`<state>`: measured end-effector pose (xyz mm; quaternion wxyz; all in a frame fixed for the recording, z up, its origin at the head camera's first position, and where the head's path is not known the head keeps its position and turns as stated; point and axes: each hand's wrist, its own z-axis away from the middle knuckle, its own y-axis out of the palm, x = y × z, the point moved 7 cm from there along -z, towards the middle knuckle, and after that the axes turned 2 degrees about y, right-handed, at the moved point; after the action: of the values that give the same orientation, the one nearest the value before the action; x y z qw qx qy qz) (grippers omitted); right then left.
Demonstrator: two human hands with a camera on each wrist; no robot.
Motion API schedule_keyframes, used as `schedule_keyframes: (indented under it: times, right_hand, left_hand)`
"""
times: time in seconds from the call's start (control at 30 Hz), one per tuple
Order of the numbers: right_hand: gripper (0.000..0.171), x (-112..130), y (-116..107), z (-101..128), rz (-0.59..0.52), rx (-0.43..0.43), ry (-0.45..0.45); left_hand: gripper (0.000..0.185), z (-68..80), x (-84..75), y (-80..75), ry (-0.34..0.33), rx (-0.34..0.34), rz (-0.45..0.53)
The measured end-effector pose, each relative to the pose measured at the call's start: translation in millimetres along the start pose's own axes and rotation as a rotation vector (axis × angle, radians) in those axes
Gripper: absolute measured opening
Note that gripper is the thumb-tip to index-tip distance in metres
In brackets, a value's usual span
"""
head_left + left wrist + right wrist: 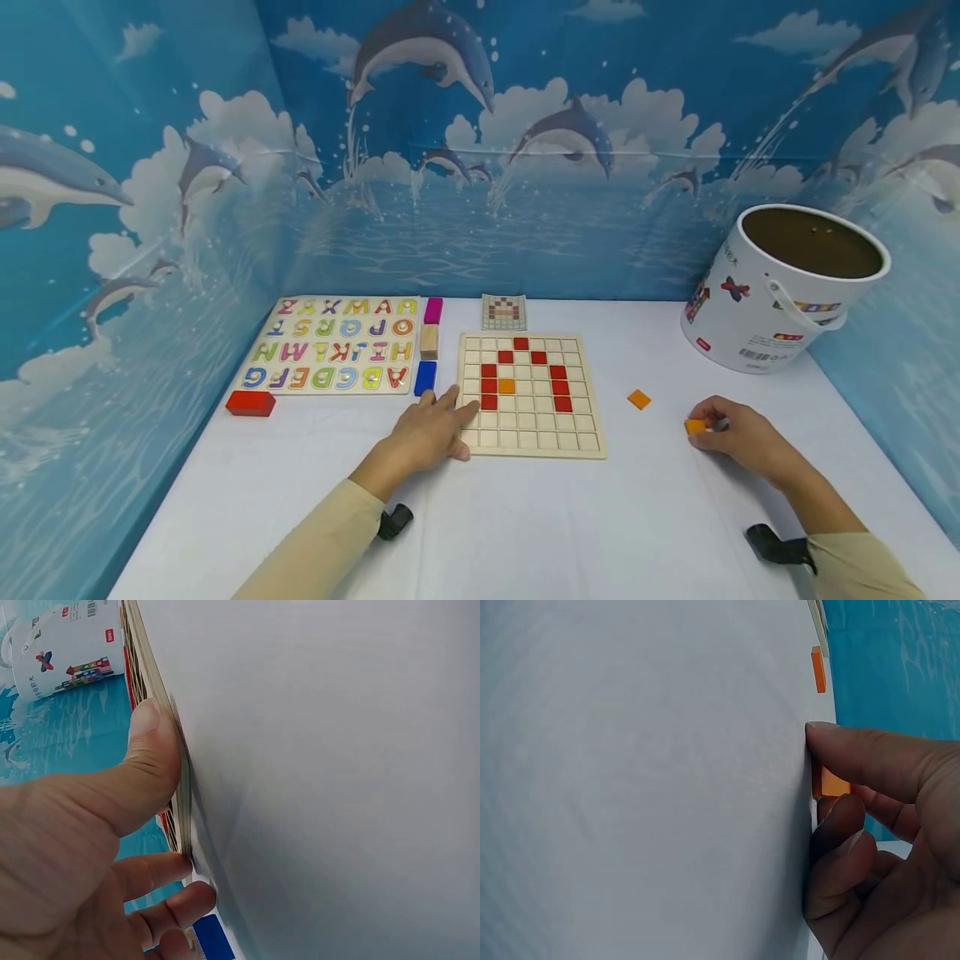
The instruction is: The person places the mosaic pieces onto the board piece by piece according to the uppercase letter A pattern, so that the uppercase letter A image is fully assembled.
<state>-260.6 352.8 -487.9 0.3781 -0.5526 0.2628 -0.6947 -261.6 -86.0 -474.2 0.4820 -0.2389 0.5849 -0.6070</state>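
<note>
A wooden grid board (537,425) lies on the white table, with several red tiles (521,343) forming an arch and one orange tile (507,386) inside it. At the board's lower left corner rests my left hand (429,429), fingers spread, thumb along the near edge; the left wrist view shows that thumb (154,761) against the board's side. To the right, my right hand (742,437) pinches an orange square tile (832,784) between thumb and fingers, low over the table. A second loose orange tile (639,399) lies between the board and this hand.
A small pattern card (504,312) sits behind the board. Left of it are an alphabet puzzle board (303,333), a blue block (425,377), a plain wood block (429,342), a magenta block (432,311) and a red block (251,403). A white bucket (750,308) stands back right.
</note>
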Motion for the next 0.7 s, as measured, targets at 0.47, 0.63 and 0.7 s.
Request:
schedule_keyframes:
  times: [0.47, 0.63, 0.7]
  right_hand:
    - [0.051, 6, 3, -5, -0.278, 0.004, 0.011]
    - [0.054, 26, 5, -14, -0.451, 0.011, -0.022]
    - [0.056, 35, 7, -19, -0.517, 0.021, -0.029]
  left_hand:
    - [0.076, 0.9, -0.3, 0.4, 0.006, -0.002, 0.001]
    - [0.076, -0.2, -0.4, 0.6, 0.010, -0.006, 0.001]
    - [0.077, -0.7, -0.1, 1.3, 0.009, -0.008, 0.002]
